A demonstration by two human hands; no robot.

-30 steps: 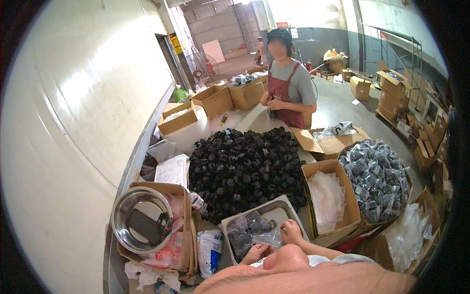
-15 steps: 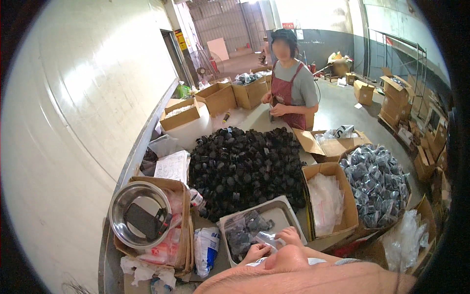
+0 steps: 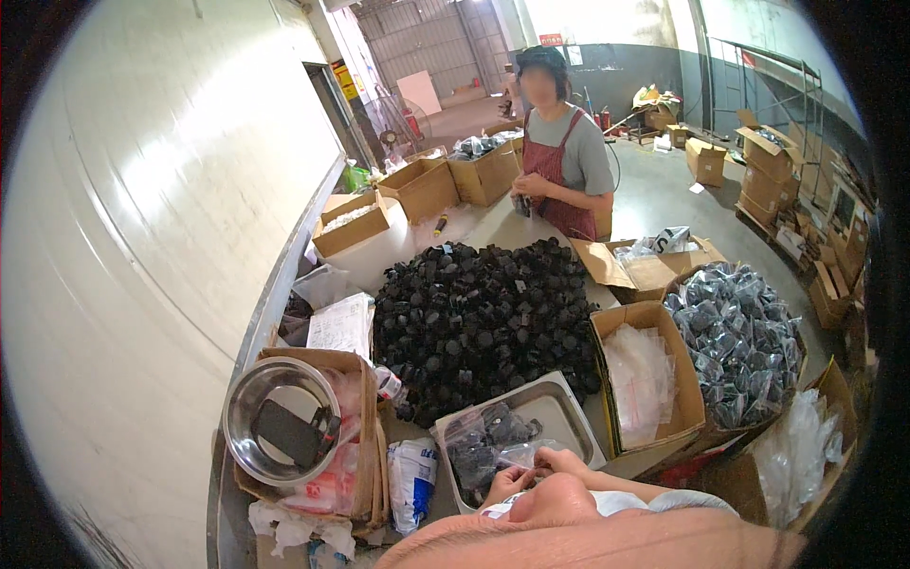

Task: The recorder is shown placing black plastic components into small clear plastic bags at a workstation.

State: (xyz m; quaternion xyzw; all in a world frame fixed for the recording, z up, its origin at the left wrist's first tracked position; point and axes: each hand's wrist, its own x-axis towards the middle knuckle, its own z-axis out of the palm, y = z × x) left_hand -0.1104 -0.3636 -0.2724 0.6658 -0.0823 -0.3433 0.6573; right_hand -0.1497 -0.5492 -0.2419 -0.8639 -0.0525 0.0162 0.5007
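Head view, lower centre: your left hand (image 3: 510, 483) and right hand (image 3: 566, 466), fingertips pinched on one clear bag (image 3: 529, 452); best kept taut above the metal tray (image 3: 557, 410)

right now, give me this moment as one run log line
left hand: holding clear bag | right hand: on same bag | metal tray: at both hands | black parts: heaped beyond

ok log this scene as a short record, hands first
left hand: fingers at a clear bag; exact grip unclear
right hand: close beside the left, at the same bag
metal tray: dark items toward its left
beyond tray: heap of black parts
right of tray: carton of clear bags
far left: steel bowl holding a dark flat object
co-worker: standing beyond the heap
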